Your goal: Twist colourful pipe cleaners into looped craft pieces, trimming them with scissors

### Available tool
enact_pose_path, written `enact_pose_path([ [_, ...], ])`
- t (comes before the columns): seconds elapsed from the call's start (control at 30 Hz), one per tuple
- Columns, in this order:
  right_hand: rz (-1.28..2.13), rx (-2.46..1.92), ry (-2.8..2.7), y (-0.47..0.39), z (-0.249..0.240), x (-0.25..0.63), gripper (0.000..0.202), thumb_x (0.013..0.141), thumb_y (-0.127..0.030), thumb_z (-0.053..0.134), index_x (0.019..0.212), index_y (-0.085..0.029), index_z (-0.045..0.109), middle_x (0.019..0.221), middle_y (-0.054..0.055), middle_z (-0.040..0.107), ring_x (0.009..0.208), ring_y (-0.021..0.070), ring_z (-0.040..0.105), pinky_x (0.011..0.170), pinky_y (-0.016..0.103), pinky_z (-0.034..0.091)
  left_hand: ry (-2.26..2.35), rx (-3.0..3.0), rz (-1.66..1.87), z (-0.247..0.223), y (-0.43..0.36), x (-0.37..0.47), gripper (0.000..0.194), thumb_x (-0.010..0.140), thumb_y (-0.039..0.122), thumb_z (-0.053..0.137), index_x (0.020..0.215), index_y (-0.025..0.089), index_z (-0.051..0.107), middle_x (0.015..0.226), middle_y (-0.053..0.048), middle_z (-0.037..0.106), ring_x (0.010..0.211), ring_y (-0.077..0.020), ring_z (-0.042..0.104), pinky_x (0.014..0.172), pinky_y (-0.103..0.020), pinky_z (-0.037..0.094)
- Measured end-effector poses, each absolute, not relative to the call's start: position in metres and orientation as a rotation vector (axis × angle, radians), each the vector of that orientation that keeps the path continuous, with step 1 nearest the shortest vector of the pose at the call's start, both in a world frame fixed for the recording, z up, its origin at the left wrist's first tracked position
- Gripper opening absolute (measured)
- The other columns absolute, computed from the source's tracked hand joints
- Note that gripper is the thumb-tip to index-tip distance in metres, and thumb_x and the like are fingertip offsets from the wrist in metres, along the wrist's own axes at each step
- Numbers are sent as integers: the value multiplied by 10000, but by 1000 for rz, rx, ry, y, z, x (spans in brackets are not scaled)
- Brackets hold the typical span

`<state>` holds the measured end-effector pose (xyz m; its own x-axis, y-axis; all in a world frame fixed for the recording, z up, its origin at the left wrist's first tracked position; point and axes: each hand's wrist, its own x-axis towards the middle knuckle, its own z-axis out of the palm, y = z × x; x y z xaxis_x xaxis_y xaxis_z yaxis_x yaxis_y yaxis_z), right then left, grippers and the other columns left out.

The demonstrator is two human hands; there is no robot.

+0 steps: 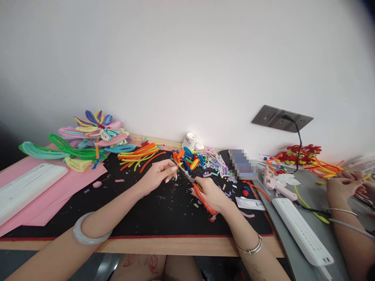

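Observation:
My left hand [164,171] is pinched around a thin yellow pipe cleaner [175,168], mostly hidden by the fingers. Wrapped in my right hand [211,193] is an orange-handled hand tool [204,201] with narrow metal jaws, like pliers or snips. Its jaws point up and left, close beside my left fingertips. Whether they touch the pipe cleaner I cannot tell. Just beyond both hands lie looped orange and blue pipe cleaner pieces [190,158]. A bundle of orange and yellow pipe cleaners [139,156] rests left of them.
Many short cut bits [216,162] cover the black mat [123,214]. A paper cup [189,141] stands by the wall. At left are a pipe cleaner flower [98,130] and white case [32,187]. Rightward lie a phone [241,164], glue gun [278,187], power strip [301,230] and another person's hands [345,185].

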<state>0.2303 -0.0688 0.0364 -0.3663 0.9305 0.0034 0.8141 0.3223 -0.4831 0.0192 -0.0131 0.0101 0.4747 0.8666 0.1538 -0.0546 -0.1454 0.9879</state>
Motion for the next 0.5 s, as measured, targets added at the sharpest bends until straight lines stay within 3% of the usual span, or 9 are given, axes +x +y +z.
enact_pose_path([
  [0.3,474,-1551,-2321,-64,31,234,209,802,-289,493,628,-179,455,532,-46,390,480,89,344,475,207,252,727,1375,917,12,-15,19,236,816,378,523,779,146,517,680,8,557,452,-41,356,478,-198,311],
  [0.5,94,-1874,-1993,-51,31,255,288,751,-461,532,673,-184,532,539,-18,478,491,115,378,467,227,225,817,1298,934,10,-13,19,278,774,411,561,872,152,552,777,-12,565,500,-54,399,495,-202,338],
])
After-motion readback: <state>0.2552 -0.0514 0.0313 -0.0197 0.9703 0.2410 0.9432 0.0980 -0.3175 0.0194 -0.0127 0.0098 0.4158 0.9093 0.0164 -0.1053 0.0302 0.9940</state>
